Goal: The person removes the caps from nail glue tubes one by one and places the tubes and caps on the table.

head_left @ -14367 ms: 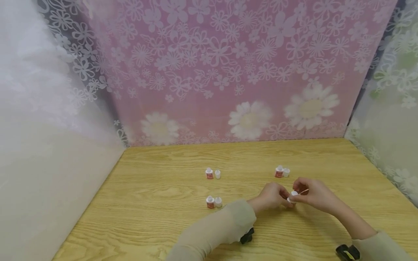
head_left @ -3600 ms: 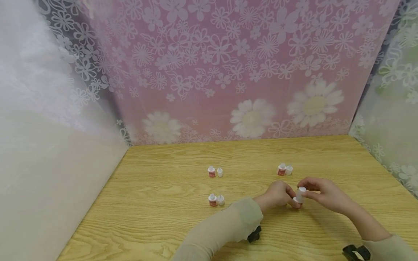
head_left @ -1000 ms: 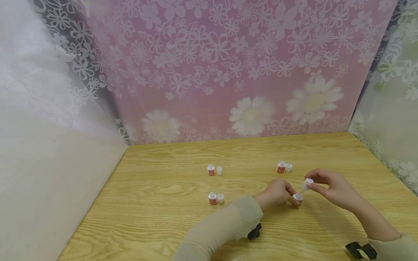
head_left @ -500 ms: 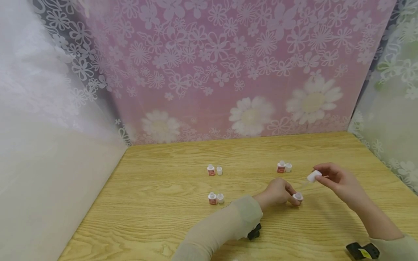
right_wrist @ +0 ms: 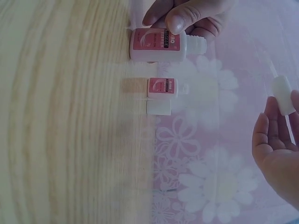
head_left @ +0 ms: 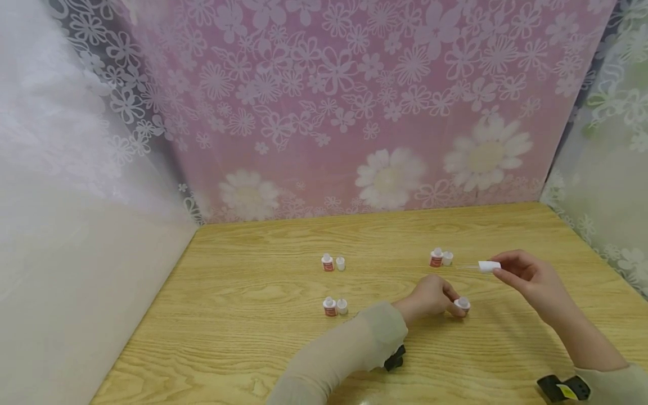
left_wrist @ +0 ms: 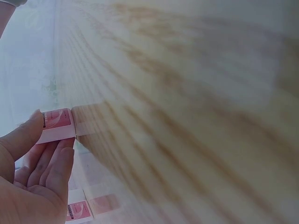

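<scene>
In the head view my left hand (head_left: 430, 295) grips a small glue bottle (head_left: 462, 304) upright on the table, its neck uncapped. The right wrist view shows that bottle's red label (right_wrist: 156, 39) facing out, thumb against it. My right hand (head_left: 536, 281) pinches a white brush cap (head_left: 489, 266) in the air, up and to the right of the bottle. The cap lies about level, its thin clear brush stem pointing left. A thin pale strip (right_wrist: 288, 128) shows below the cap among the right fingers; what it is cannot be told.
Behind the hands stands an open glue bottle (head_left: 436, 258) with its cap (head_left: 448, 259) beside it. To the left are two more open bottles, a far one (head_left: 327, 262) and a nearer one (head_left: 330, 307), each with a cap beside it. Floral sheets (head_left: 304, 112) enclose the wooden table.
My right hand has drawn the brush cap out of the bottle, up and to the right, and tipped it from upright to level. My left hand stays on the bottle.
</scene>
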Available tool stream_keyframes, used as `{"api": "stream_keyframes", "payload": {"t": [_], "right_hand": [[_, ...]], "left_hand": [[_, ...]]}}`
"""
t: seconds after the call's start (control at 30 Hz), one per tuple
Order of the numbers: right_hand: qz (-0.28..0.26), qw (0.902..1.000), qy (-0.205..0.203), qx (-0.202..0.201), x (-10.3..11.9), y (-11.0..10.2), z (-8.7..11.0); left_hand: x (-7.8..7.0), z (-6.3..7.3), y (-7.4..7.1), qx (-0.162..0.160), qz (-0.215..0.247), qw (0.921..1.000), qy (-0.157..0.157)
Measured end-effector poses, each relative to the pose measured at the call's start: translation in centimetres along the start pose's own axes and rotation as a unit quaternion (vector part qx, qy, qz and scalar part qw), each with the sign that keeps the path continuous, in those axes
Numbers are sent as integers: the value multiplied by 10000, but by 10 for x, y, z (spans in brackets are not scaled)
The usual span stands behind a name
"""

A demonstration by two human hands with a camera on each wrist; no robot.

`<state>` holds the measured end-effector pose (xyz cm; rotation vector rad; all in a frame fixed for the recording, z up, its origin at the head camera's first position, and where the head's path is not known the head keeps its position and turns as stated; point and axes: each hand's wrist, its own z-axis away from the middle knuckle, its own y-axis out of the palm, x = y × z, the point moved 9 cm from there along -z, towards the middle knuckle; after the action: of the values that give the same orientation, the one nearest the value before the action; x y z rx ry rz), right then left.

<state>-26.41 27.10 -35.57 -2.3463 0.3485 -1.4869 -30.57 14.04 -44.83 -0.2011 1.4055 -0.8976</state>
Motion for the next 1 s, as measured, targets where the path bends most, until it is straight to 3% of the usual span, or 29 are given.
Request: {"api": "stream_keyframes", "payload": {"t": [0.27,0.53,1.0], "right_hand": [[-176,9997,163,-105,-3,-1,0],[-580,9983,77,8,-1,2,-1],[-114,9991,417,11,-7,5,0]], "left_hand": [[0,1,-1,5,76,10000,-46],[0,2,-1,-4,78,9999,-102],[-1,3,-2,-12,59,9999,-86]]}}
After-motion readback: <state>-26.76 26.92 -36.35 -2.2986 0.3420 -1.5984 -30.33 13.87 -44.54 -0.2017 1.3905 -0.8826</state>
